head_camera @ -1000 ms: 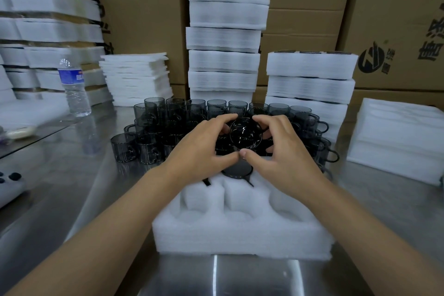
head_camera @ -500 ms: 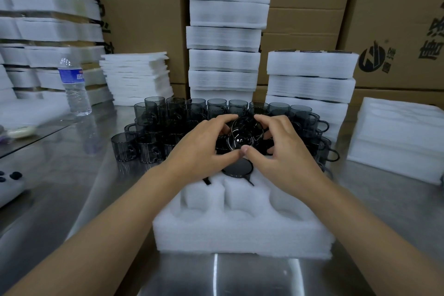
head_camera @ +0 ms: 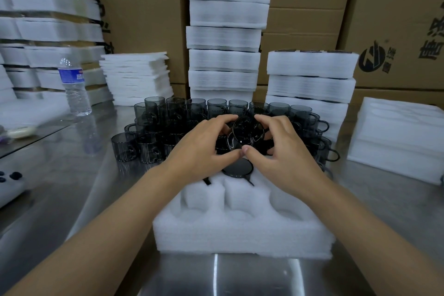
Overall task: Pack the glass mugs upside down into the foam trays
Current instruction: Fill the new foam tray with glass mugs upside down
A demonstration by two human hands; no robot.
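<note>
My left hand point(head_camera: 204, 149) and right hand point(head_camera: 283, 151) grip one mug point(head_camera: 247, 132) between them. If it tilts, it may clink the packed mug point(head_camera: 237, 168) just under my thumbs.

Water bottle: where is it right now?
Head view: the clear plastic water bottle with blue label stands upright at the far left of the steel table, left of the dark glass mugs and beside the low stack of white foam sheets.
</note>
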